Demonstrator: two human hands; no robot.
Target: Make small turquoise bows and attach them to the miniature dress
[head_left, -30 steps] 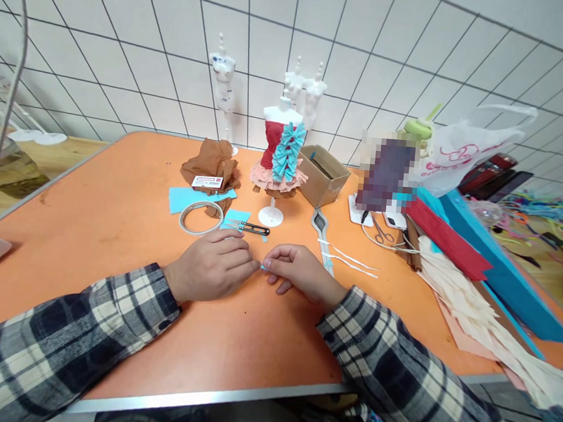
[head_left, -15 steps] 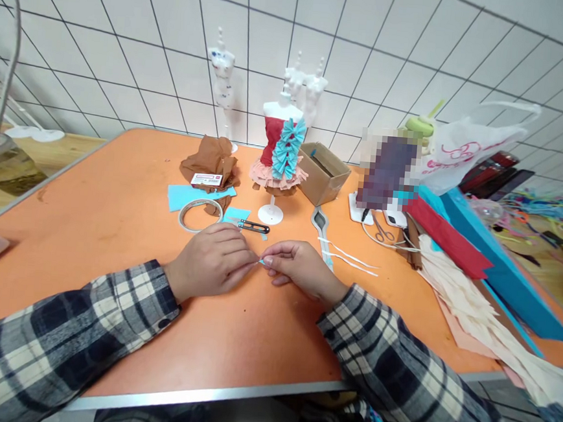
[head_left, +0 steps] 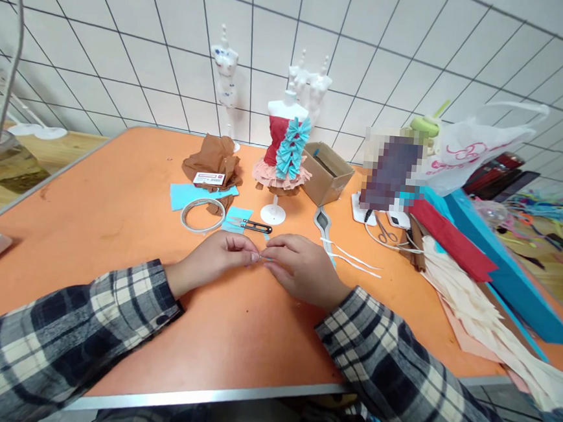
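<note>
Fingertip to fingertip, my two hands meet over the table just in front of the thread snips. My left hand (head_left: pixel 212 261) is closed in a pinch at a tiny light-blue piece of crepe paper (head_left: pixel 268 259). My right hand (head_left: pixel 303 268) pinches the same piece, its fingers hiding most of it. The snips (head_left: pixel 255 226) lie partly on a light-blue paper square (head_left: pixel 237 215), beside a roll of tape (head_left: pixel 183 216). Behind stands a small dress form (head_left: pixel 276 142) in a red bodice, with blue pleated paper down one side and a pink ruffled skirt.
Brown crumpled paper (head_left: pixel 210 153) and a cardboard box (head_left: pixel 330 179) flank the dress form. White strips (head_left: pixel 355 259) lie right of my hands, near scissors (head_left: pixel 387 232) and a cable. Cream (head_left: pixel 460 296) and red paper (head_left: pixel 454 241) cover the right side. Bare white forms (head_left: pixel 224 70) stand behind.
My left hand has turned so its thumb and finger pinch show. The right hand has rolled over, back upward, covering more of the blue piece. The view has shifted slightly.
</note>
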